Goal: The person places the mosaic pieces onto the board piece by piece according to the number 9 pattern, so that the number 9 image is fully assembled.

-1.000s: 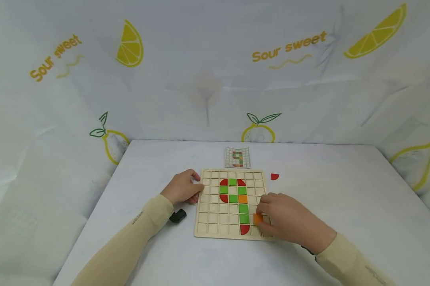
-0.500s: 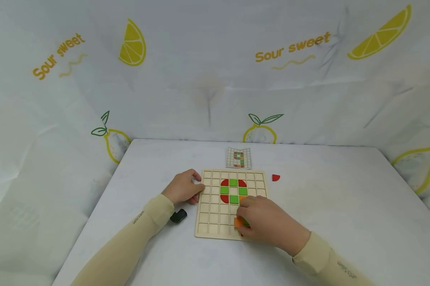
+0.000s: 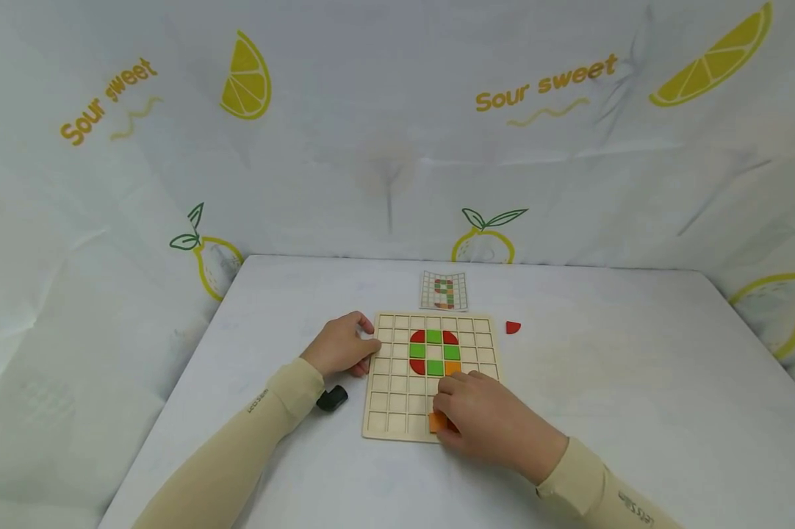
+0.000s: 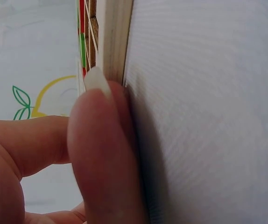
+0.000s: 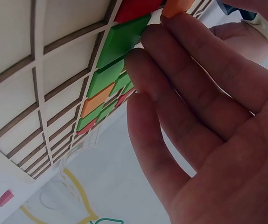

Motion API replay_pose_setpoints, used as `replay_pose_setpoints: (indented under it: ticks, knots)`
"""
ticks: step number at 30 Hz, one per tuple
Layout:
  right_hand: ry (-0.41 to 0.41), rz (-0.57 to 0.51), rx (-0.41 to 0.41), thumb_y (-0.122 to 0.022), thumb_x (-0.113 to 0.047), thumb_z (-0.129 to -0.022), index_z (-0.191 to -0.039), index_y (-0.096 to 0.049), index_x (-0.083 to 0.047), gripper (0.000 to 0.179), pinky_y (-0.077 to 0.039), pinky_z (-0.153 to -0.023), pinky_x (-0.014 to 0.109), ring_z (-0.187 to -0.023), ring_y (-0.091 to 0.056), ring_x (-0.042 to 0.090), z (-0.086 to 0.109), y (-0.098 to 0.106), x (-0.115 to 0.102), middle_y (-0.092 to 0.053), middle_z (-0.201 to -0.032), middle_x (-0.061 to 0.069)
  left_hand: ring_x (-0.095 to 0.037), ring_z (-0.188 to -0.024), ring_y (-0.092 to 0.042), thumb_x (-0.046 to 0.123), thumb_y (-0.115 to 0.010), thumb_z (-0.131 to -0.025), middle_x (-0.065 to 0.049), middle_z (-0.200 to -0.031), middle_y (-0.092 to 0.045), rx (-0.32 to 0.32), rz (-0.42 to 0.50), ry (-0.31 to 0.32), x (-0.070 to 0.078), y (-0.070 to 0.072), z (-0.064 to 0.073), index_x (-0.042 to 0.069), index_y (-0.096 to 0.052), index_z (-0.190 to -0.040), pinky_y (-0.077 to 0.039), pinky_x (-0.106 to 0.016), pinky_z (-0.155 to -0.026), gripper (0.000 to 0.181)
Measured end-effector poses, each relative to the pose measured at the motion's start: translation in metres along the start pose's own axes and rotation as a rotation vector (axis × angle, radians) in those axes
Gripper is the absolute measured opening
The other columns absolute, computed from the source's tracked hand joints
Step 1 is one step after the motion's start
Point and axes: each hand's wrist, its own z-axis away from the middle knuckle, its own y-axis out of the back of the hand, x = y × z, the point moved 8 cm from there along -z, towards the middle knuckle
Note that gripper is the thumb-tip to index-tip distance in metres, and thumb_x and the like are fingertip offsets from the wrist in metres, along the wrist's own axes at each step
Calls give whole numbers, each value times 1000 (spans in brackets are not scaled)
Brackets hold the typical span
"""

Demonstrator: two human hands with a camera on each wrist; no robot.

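A wooden grid board [image 3: 391,404] lies on the white table, with red quarter-round, green square and orange square tiles set in its cells. My left hand [image 3: 341,345] holds the board's left edge, its thumb [image 4: 99,140] against the rim in the left wrist view. My right hand [image 3: 497,426] pinches an orange square tile [image 3: 436,422] over the bottom row, near the middle. In the right wrist view that tile [image 5: 176,6] shows at the tip of one finger. The right hand hides the board's lower right part, including the lower tiles, in the head view.
Behind the board lies a pattern card [image 3: 444,292] printed with a coloured grid. One loose red quarter-round tile [image 3: 513,327] sits right of the board's far corner. A small black object [image 3: 332,398] is beneath the left wrist. A white lemon-print cloth [image 3: 344,184] hangs behind the table.
My right hand has carried the orange tile left across the board, then slightly toward the near edge. The left hand stays at the board's edge.
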Motion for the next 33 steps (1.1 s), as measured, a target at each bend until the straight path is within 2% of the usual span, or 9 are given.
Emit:
replay_pose_setpoints:
  ticks: [14,24,28,33]
  knots:
    - [-1,17,13,-80,-20,-85,-74,-60,-24,23,-44,-74,26,-75,-39,7,1,-2,-3,-43,-75,-15,-15,-54,-69,23,-70,-103,-7,-69,-72,-6,-6,-8,3,0,2,10,-60,-125,-59,-26,-58,27]
    - [2,20,22,-81,-21,-85,-75,-62,-23,21,-43,-72,26,-75,-40,7,0,-1,-4,-45,-76,-15,-15,-54,-69,23,-70,-103,-7,-69,-72,-3,-4,-7,3,1,2,10,-60,-125,-59,-26,-57,27]
    - [-24,-14,5,-82,-27,-90,-84,-71,-23,14,-48,-75,28,-77,-45,6,-2,2,6,-53,-80,-15,-15,-55,-69,24,-71,-103,-7,-69,-72,-4,-9,-1,3,1,1,11,-60,-125,-58,-26,-58,27]
    - [-79,-29,37,-83,-25,-90,-96,-79,-18,10,-56,-80,32,-81,-56,8,-3,12,33,-67,-89,-9,-16,-56,-70,26,-71,-103,-7,-70,-73,-2,-17,10,1,-1,2,12,-60,-124,-57,-26,-59,27]
